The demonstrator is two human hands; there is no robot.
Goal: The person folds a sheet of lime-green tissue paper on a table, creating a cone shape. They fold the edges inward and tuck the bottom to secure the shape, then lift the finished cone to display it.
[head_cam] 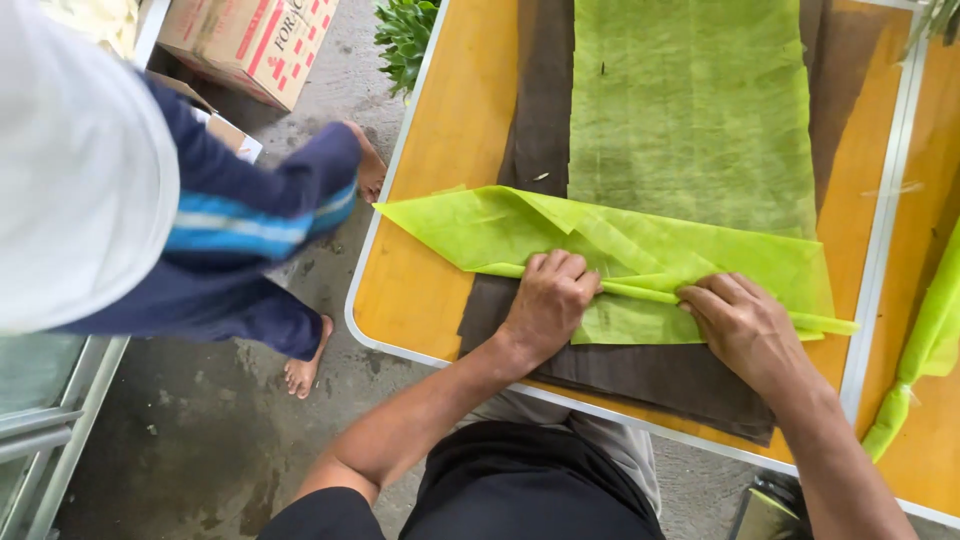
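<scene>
both hands press down on a bright green folded leaf [620, 255] that lies across the near part of an orange table [440, 130]. the left hand [548, 300] is curled, knuckles up, fingers tucked against the fold at the leaf's middle, pinning it rather than gripping it. the right hand [745, 325] lies flatter just beside it, fingers spread narrow along the stiff pale rib that runs out to the right edge. under the folded leaf sit a larger, duller green leaf sheet [690, 100] and a dark brown sheet [660, 375], both flat on the table. another bright green leaf [925, 345] lies on the neighbouring table at the right. to the left, a barefoot person in dark blue trousers [250, 250] stands on the concrete floor beside a cardboard box [250, 40].
</scene>
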